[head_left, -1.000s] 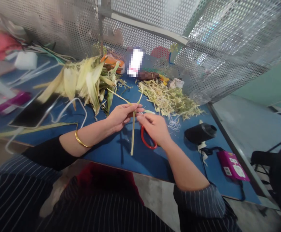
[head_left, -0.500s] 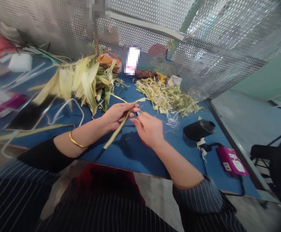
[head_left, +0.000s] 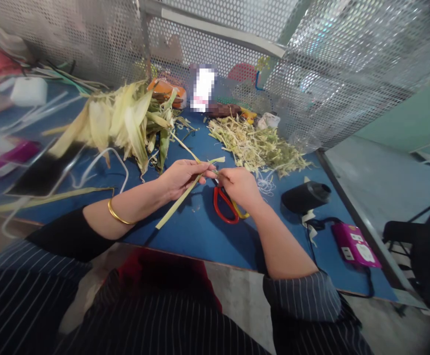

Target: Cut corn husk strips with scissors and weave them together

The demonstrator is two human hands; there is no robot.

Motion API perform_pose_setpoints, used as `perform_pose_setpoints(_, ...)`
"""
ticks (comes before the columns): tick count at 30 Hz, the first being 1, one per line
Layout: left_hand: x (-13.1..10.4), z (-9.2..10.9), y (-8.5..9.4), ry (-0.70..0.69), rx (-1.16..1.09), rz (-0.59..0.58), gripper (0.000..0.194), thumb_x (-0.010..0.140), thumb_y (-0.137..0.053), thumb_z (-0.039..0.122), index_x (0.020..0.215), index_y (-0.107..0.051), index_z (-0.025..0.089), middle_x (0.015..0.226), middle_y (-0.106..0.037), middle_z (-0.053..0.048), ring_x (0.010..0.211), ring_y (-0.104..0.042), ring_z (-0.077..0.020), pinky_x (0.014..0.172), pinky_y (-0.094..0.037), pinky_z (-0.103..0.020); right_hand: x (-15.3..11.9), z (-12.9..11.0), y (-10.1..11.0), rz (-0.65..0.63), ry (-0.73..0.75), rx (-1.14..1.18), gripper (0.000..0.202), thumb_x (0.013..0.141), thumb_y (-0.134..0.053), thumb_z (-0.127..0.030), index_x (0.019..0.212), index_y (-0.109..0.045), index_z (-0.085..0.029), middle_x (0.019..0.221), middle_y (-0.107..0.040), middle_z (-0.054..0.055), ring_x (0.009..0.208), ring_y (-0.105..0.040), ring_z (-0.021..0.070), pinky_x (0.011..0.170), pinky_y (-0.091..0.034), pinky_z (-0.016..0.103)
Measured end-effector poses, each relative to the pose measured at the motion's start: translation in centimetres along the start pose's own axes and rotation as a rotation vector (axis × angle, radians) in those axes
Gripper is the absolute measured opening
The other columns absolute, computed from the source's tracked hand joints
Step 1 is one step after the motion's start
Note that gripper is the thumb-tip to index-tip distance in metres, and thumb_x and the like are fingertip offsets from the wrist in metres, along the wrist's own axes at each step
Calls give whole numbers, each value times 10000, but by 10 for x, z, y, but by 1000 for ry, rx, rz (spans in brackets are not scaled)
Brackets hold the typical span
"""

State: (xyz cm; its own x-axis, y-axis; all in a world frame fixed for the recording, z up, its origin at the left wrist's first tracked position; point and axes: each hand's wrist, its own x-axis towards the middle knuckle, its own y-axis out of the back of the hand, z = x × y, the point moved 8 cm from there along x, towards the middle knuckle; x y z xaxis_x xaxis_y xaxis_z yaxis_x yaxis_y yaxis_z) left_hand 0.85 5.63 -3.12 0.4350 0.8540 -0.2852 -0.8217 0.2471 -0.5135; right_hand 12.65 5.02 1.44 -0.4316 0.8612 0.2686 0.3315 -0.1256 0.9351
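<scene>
Inside the front edge of the table (head_left: 200,241), strips (head_left: 178,204) (crossed, ends apparently unfinished) are pinched by left hand (head_left: 186,178) and right hand (head_left: 241,187).

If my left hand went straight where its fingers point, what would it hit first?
Most likely your right hand, which is just beyond your left hand, though depth is unclear.

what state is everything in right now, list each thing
Left hand: fingers pinching
Pale strips: pinched, ends splayed
Right hand: fingers curled, grip hidden
Scissors: handles showing, blades mostly hidden
Husk pile: heaped, untouched
Shredded pile: loose, spread out
White thread: tangled
Black cylinder: on its side
Magenta power strip: cable attached
Bright screen: lit, content pixelated
</scene>
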Motion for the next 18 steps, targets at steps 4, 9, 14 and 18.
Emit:
perform_pose_setpoints(4, -2, 5, -2, -87, 110, 12, 134, 836, -612, 184, 847, -691, 76, 771, -712, -80, 477, -572, -43, 339, -314, -123, -4, -4, 23, 103, 60, 113, 178, 847, -538, -297, 827, -682, -195, 755, -688, 32, 695, -601, 161, 698, -393, 287)
perform_pose_setpoints(9, -12, 0, -20, -58, 338, -109, 220, 783, -660, 222, 933, -699, 66, 885, -725, -137, 580, -652, -105, 313, -269, -135, -13, 3, 56, 412, -40, 278, 244, 875, -515, -357, 804, -682, -194, 787, -648, 38, 757, -583, 168, 734, -432, 306)
perform_pose_setpoints(14, -22, -18, -40, -22, 570, -256, 255, 775, -650, 277, 937, -704, 87, 908, -727, -148, 577, -669, -127, 311, -257, -142, -6, -5, 26, 174, -95, 393, 255, 813, -599, -428, 778, -717, -205, 778, -611, 25, 697, -551, 141, 693, -426, 296)
perform_pose_setpoints(18, -21, -31, -45, -6, 642, -249, 239, 788, -623, 289, 916, -699, 102, 852, -732, -132, 538, -661, -126, 313, -253, -145, -7, -9, 4, 11, -196, 671, 220, 785, -627, -391, 735, -667, -181, 688, -593, -7, 597, -517, 113, 570, -401, 256)
